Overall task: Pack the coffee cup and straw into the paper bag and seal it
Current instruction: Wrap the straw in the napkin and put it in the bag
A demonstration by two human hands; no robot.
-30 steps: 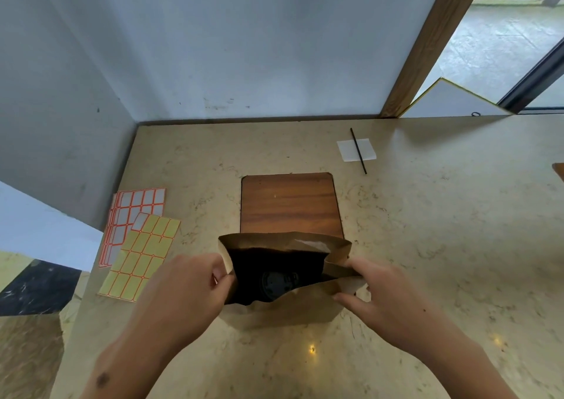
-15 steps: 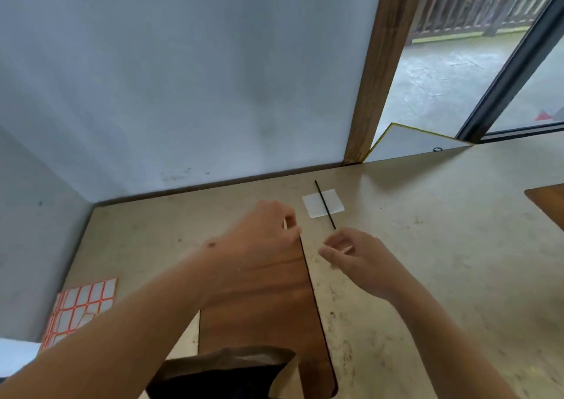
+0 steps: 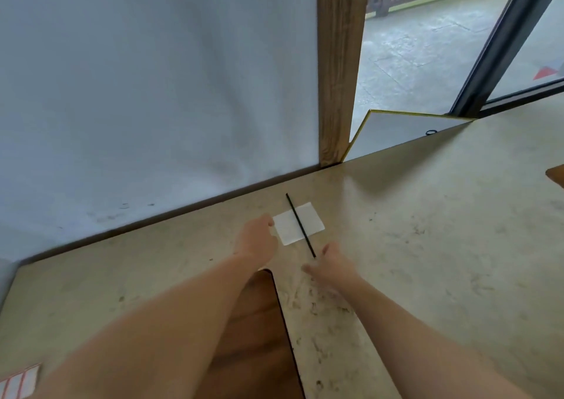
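— Near the far wall: straw [image 3: 300, 225] flat on the table [image 3: 427, 246], slanted across a white napkin [image 3: 299, 223]. Bag and cup out of view, so no telling where they stand.

— Hands?

— Left [image 3: 255, 240] loosely curled, fingertips touching the napkin's left edge. Right [image 3: 331, 266] partly open, thumb just beside the straw's near tip. Holding nothing, either of them, by the look of it.

— Step in hand?

— Probably fetching the straw; maybe the napkin too.

— Likeliest slip?

— Pinching at the very tip. Thin and light, so could pivot, roll off the napkin and skitter toward the wall. Better gripped nearer the middle.

— And the left?

— If dragging the napkin first, would carry the straw along or tip it off sideways. Also possible: catching both together and crumpling the paper.

— Anything else?

— Thin rod flat on a hard top: hard to get a nail under; may need sliding or lifting by the napkin. Too hard a squeeze could kink it.

— Further on?

— With the bag unseen, a blind drop might miss the mouth or jab the cup lid. Worth looking back first.
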